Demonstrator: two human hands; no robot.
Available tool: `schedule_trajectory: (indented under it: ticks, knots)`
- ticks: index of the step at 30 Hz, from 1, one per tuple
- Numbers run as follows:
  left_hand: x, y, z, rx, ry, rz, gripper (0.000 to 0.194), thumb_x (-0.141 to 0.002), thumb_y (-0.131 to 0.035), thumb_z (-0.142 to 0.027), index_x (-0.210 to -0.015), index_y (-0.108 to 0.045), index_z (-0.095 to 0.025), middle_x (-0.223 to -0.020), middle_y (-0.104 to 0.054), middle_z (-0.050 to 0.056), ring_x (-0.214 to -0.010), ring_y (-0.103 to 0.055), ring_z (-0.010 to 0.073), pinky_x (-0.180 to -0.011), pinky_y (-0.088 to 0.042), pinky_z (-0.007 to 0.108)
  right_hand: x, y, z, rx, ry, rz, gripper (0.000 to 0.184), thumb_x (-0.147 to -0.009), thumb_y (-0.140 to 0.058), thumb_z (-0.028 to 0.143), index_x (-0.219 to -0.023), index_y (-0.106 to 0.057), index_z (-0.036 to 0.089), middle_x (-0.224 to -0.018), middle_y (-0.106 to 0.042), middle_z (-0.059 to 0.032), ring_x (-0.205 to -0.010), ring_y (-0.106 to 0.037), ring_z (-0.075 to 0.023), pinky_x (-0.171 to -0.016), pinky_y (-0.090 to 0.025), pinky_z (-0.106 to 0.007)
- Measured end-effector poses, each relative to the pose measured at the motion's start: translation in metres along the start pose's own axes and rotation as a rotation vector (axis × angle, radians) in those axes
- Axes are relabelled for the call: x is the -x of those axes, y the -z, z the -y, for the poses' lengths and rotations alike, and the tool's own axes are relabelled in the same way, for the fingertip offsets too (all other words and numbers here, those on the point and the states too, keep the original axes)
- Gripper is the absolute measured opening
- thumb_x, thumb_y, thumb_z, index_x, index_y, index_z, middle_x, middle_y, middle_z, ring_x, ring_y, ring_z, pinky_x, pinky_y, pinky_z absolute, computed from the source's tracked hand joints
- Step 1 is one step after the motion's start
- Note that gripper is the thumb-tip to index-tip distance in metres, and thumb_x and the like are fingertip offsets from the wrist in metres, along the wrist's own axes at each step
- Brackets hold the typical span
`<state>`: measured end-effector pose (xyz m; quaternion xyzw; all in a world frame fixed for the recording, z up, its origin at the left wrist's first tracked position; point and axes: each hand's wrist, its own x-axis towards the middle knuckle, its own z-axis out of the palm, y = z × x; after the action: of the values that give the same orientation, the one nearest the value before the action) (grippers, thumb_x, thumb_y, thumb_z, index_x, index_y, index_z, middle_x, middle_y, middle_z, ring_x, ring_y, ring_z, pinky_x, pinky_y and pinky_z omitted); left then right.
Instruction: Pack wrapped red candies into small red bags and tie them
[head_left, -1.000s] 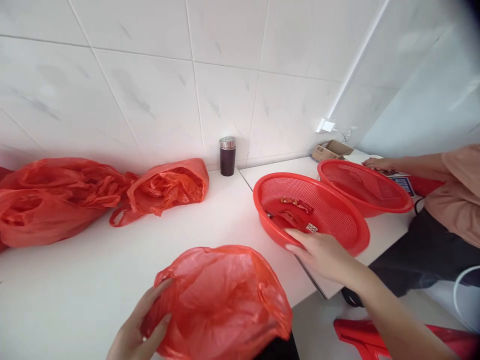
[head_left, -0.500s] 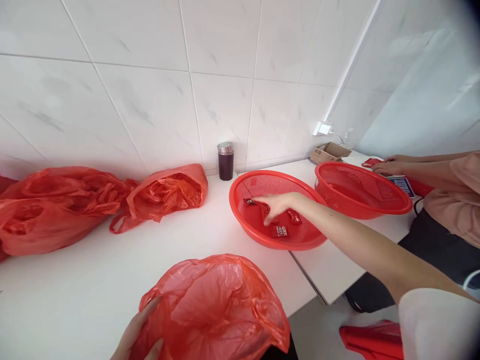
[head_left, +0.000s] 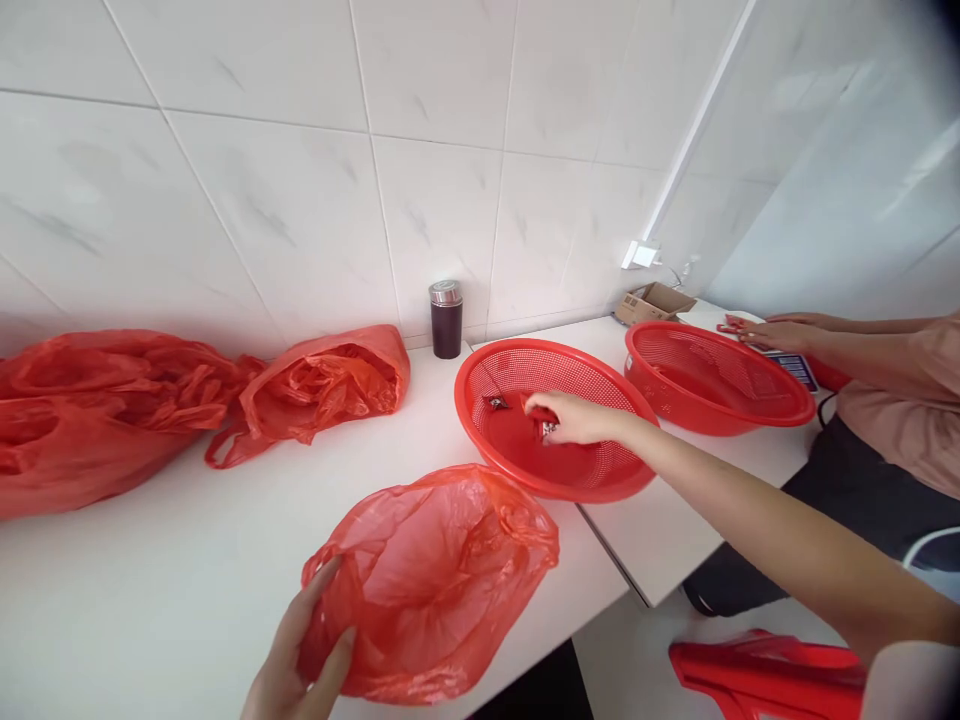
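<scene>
My left hand point(head_left: 304, 640) grips the near left edge of a red plastic bag point(head_left: 420, 600), which stands with its mouth wide on the white table. Inside a red perforated plastic basket point(head_left: 487, 465), my right hand point(head_left: 576, 418) has its fingers closed around small red wrapped packets point(head_left: 549, 430); how many is hidden by the fingers. Another small packet point(head_left: 496, 403) lies apart at the left of the basket floor. The bag's far rim comes close to the basket's near side.
Filled red bags point(head_left: 105, 400) and a smaller red bag point(head_left: 330, 385) lie left. Near the wall stands a dark tumbler point(head_left: 447, 328). At right are a second red basket point(head_left: 675, 405), a cardboard box point(head_left: 652, 303), a co-worker's hands point(head_left: 780, 333) and a red stool point(head_left: 765, 665).
My right hand has gone from spread fingers to closing on packets in the basket. My left hand has moved the bag forward, toward the basket.
</scene>
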<state>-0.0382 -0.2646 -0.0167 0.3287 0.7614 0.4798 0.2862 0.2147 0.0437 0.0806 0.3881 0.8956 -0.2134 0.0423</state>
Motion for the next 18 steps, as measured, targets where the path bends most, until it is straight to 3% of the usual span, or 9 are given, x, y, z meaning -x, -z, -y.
schedule_trajectory:
  ticks: [3,5,7,9,11,13,16,18]
  knots:
    - [0.004,-0.009,-0.007,-0.002,-0.028,-0.003,0.056,-0.08,-0.054,-0.051,-0.133,-0.048,-0.033,-0.141,-0.051,0.003,-0.134,-0.041,0.0283,-0.11,-0.034,0.047,0.018,0.005,0.049,-0.421,0.257,-0.033,0.051,-0.082,-0.063,0.032,-0.129,-0.042,0.028,-0.117,-0.057,-0.0033,-0.1,-0.059,-0.0162,-0.084,-0.048,-0.029]
    - [0.005,-0.015,-0.01,0.018,-0.024,-0.002,0.058,-0.081,-0.053,-0.048,-0.136,-0.046,-0.031,-0.141,-0.05,0.004,-0.133,-0.042,0.0276,-0.11,-0.033,0.046,0.03,-0.01,0.084,-0.557,0.435,0.155,0.053,-0.081,-0.066,0.033,-0.128,-0.042,0.029,-0.119,-0.057,-0.0017,-0.092,-0.061,-0.0139,-0.079,-0.049,-0.027]
    - [0.006,-0.02,-0.013,0.033,-0.009,0.004,0.06,-0.082,-0.052,-0.045,-0.139,-0.042,-0.03,-0.144,-0.047,0.005,-0.135,-0.04,0.0268,-0.111,-0.033,0.045,0.035,-0.037,0.112,-0.399,0.55,0.327,0.05,-0.076,-0.07,0.028,-0.122,-0.05,0.029,-0.122,-0.056,-0.0024,-0.09,-0.06,-0.0153,-0.076,-0.049,-0.026]
    - [0.008,-0.024,-0.015,0.03,-0.018,0.0,0.06,-0.082,-0.051,-0.043,-0.141,-0.041,-0.03,-0.145,-0.046,0.004,-0.136,-0.039,0.0262,-0.11,-0.034,0.044,0.036,-0.066,0.129,-0.118,0.516,0.295,0.045,-0.079,-0.062,0.017,-0.122,-0.055,0.028,-0.13,-0.052,-0.0067,-0.095,-0.06,-0.0204,-0.076,-0.049,-0.031]
    - [0.01,-0.024,-0.015,0.012,-0.051,-0.028,0.06,-0.082,-0.05,-0.041,-0.14,-0.043,-0.032,-0.144,-0.048,0.003,-0.135,-0.04,0.0271,-0.107,-0.038,0.043,0.036,-0.082,0.135,0.066,0.448,0.202,0.049,-0.081,-0.054,0.009,-0.125,-0.055,0.03,-0.142,-0.042,-0.0091,-0.11,-0.055,-0.0279,-0.081,-0.048,-0.038]
    - [0.01,-0.022,-0.012,-0.023,-0.088,-0.059,0.059,-0.082,-0.049,-0.039,-0.141,-0.042,-0.034,-0.143,-0.049,0.003,-0.132,-0.044,0.0283,-0.101,-0.045,0.042,0.037,-0.076,0.134,0.051,0.467,0.191,0.05,-0.083,-0.056,0.015,-0.129,-0.054,0.034,-0.147,-0.038,-0.0061,-0.124,-0.046,-0.0311,-0.09,-0.046,-0.041]
    - [0.007,-0.014,-0.004,-0.13,-0.128,-0.082,0.058,-0.084,-0.044,-0.037,-0.142,-0.039,-0.036,-0.143,-0.049,0.002,-0.129,-0.047,0.029,-0.093,-0.05,0.04,0.038,-0.036,0.117,-0.193,0.528,0.172,0.046,-0.088,-0.057,0.033,-0.133,-0.05,0.036,-0.139,-0.05,-0.0008,-0.123,-0.05,-0.0235,-0.096,-0.044,-0.036]
    - [0.005,-0.008,0.0,-0.204,-0.167,-0.086,0.058,-0.085,-0.042,-0.037,-0.142,-0.038,-0.035,-0.14,-0.051,0.004,-0.122,-0.052,0.0286,-0.087,-0.051,0.037,0.031,-0.006,0.092,-0.26,0.38,0.022,0.043,-0.092,-0.051,0.037,-0.135,-0.048,0.035,-0.134,-0.055,-0.0006,-0.118,-0.054,-0.0204,-0.096,-0.045,-0.033]
